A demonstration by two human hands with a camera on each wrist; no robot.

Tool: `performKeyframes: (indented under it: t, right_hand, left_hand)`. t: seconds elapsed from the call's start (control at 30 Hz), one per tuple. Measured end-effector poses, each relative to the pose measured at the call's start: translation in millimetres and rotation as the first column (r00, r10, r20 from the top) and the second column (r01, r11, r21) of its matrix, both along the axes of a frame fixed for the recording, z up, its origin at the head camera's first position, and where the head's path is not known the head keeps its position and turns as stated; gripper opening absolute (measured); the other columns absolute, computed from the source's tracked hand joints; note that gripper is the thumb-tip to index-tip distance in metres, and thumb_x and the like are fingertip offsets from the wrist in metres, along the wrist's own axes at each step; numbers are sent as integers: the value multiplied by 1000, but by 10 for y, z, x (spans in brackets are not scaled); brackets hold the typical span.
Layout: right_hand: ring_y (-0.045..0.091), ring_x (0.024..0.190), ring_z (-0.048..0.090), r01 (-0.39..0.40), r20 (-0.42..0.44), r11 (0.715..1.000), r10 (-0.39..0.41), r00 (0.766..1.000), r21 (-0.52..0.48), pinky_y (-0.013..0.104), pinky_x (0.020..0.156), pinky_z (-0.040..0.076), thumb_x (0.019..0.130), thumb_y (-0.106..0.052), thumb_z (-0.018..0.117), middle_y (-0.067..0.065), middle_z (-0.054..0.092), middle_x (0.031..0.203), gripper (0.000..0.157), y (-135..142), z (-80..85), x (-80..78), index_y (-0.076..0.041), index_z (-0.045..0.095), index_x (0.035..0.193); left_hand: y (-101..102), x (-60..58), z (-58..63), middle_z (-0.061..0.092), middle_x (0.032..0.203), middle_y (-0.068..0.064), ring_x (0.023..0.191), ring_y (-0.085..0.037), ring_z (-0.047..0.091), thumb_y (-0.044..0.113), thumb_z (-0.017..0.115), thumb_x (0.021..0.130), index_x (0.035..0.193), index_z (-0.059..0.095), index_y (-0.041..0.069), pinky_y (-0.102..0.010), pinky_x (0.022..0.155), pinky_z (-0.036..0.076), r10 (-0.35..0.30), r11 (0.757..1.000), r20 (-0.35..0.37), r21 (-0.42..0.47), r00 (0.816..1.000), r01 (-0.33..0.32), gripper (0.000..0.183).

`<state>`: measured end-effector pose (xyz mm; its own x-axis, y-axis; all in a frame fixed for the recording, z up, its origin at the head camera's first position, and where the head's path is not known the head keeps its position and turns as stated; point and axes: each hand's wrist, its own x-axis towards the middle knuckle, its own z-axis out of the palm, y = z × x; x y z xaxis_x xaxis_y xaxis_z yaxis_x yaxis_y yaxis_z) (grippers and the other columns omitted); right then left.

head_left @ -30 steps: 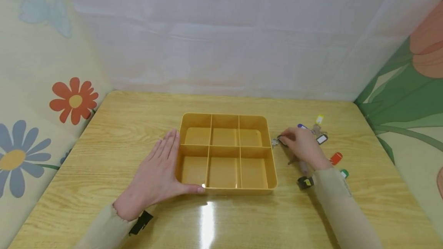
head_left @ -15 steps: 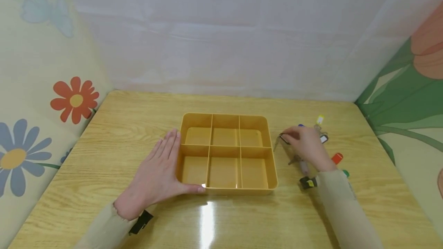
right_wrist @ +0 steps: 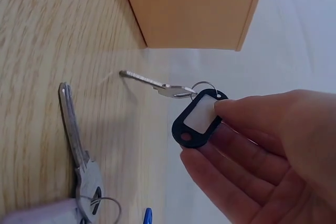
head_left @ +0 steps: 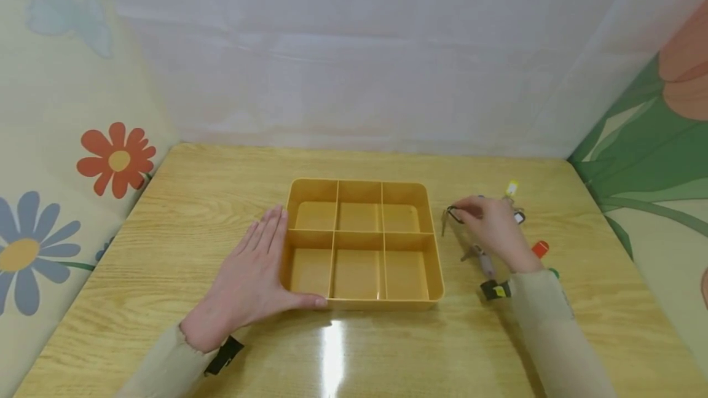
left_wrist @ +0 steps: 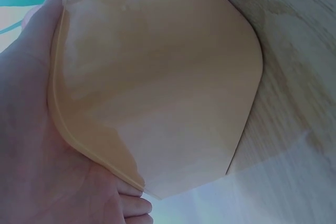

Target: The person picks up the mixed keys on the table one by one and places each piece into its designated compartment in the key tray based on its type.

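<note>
My left hand [head_left: 251, 281] lies with straight fingers along the left side of a yellow six-compartment box [head_left: 381, 304], thumb over its front rim. In the left wrist view the palm is against the box's rounded corner [left_wrist: 157, 93]. To the right of the box, my right hand [head_left: 492, 229] pinches a black key tag [right_wrist: 200, 115] with a white label between thumb and fingers. From the tag's ring hangs a silver key [right_wrist: 170, 91], its tip pointing down close over the table. The box's compartments show nothing inside.
Around the right hand lie other tagged keys: a pale purple tag [head_left: 485, 263] with its key [right_wrist: 86, 177], a red tag [head_left: 540, 249], a yellow tag [head_left: 512, 188], a second black tag [head_left: 519, 218] and a partly hidden green tag [head_left: 555, 273]. A white backdrop [head_left: 354, 78] stands behind the table.
My right hand has risen slightly and shifted a little right with the black key tag; its key now hangs down beside the box. The left hand and the box stay in place.
</note>
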<state>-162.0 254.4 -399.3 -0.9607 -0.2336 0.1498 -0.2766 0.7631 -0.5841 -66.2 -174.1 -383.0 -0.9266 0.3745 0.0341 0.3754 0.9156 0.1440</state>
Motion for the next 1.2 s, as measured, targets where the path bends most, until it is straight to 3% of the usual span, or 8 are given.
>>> performKeyframes:
  t: [1.2]
  right_hand:
    - [30, 95, 71, 78, -64, 993, -84, 994, -91, 48, 79, 61, 102, -16, 66, 13, 74, 111, 20, -95, 290, 162, -5, 74, 116]
  left_hand:
    - [1, 12, -17, -6, 167, -19, 154, -32, -2, 102, 43, 64, 160, 0, -5, -48, 124, 8, 6, 1000, -12, 5, 1000, -6, 150]
